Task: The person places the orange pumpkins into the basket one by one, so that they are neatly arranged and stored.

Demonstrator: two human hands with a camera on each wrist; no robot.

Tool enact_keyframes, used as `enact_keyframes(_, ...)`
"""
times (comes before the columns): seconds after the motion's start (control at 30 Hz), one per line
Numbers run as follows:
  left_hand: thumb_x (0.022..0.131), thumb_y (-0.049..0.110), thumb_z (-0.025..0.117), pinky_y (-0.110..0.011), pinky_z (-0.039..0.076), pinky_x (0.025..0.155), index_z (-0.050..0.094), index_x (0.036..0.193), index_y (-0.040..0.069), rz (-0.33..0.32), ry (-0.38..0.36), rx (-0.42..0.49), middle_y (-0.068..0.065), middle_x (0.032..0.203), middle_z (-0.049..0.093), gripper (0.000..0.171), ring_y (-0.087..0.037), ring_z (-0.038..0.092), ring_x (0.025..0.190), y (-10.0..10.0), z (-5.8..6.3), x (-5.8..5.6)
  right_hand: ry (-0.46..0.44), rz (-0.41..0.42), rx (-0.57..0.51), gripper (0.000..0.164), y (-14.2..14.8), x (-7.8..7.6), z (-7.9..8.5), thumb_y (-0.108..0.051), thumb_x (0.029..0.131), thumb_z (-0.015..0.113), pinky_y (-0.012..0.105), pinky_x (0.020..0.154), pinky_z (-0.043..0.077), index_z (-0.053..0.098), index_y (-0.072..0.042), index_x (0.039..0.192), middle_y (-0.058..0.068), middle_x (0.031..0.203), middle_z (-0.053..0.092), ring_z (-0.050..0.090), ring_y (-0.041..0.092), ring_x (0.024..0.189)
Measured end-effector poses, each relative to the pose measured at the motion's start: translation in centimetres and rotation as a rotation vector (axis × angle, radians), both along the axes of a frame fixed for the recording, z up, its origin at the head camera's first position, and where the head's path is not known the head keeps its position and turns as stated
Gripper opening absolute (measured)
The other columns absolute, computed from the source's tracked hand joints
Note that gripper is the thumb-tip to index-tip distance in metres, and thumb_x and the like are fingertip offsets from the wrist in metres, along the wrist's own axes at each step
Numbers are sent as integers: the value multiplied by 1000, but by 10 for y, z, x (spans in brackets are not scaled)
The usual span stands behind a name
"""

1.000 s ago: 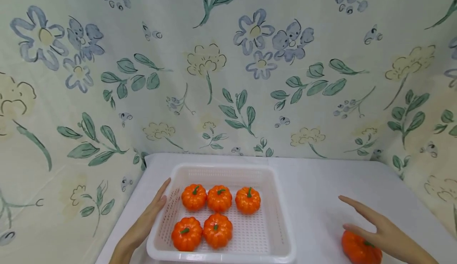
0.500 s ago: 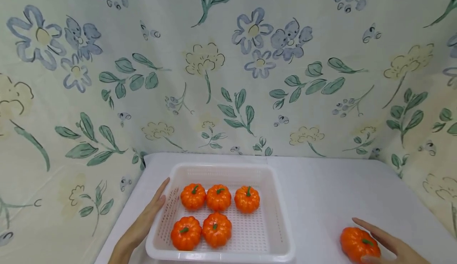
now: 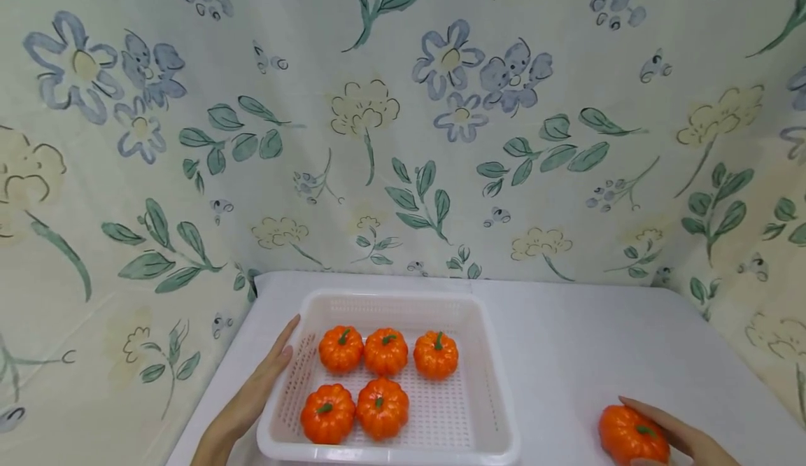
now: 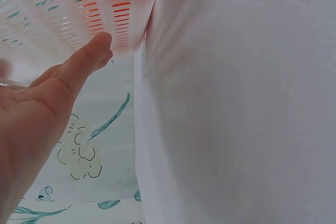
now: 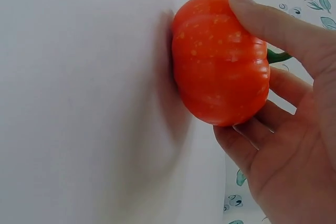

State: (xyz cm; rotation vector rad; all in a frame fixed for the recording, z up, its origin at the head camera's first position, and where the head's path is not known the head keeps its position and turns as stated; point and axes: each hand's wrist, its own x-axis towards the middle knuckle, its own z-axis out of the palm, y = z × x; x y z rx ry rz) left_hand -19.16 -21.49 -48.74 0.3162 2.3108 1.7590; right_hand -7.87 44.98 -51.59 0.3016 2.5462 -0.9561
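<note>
A small orange pumpkin with a green stem (image 3: 630,432) sits on the white table at the right. My right hand (image 3: 695,445) grips it; in the right wrist view, the thumb lies on one side of the pumpkin (image 5: 218,61) and the fingers curl round the other. On the left, a white plastic basket (image 3: 390,454) with slotted walls holds several similar pumpkins, two in the front row (image 3: 383,408) and three behind (image 3: 386,352). My left hand (image 3: 257,385) lies along the basket's left wall with fingers extended, fingertips right at the slots in the left wrist view.
The white-covered table (image 3: 554,340) extends between the basket and the right-hand pumpkin. A floral curtain (image 3: 365,193) hangs behind the table and along both sides. Inside the basket, bare slotted floor (image 3: 443,413) shows at the front right.
My right hand has come down and back from above the lone pumpkin and closed round it. The left hand and the basket have stayed put.
</note>
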Motion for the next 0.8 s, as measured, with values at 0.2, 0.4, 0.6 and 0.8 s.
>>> enact_keyframes(0.2, 113, 46, 22, -73, 27, 118, 10, 165, 43, 17, -3, -12, -7, 176, 10, 54, -48, 18, 158, 0, -1, 0, -38, -14, -84, 94, -16, 1, 16, -52, 95, 70, 59, 85, 57, 22, -9, 164, 34, 160, 33, 50, 52, 128)
enact_keyframes(0.4, 113, 46, 22, -73, 29, 118, 10, 165, 43, 13, 1, -1, -6, 176, 11, 54, -47, 21, 158, -1, -3, -1, -52, -49, -118, 101, -23, -9, 14, -56, 88, 76, 56, 88, 58, 25, -13, 164, 31, 161, 33, 52, 46, 127)
enact_keyframes(0.6, 113, 45, 22, -74, 26, 118, 10, 166, 42, 15, 4, 4, -7, 176, 9, 54, -48, 19, 158, 0, -3, 1, -61, -34, -157, 92, -26, -12, 20, -51, 94, 71, 56, 85, 58, 25, -13, 165, 33, 162, 29, 47, 53, 130)
enact_keyframes(0.8, 113, 46, 23, -72, 30, 117, 11, 165, 44, 20, 6, -2, -6, 176, 10, 54, -48, 20, 158, 1, -1, 0, 10, 30, -106, 90, -30, -20, 31, -47, 94, 72, 62, 87, 55, 27, -14, 164, 30, 164, 31, 41, 56, 137)
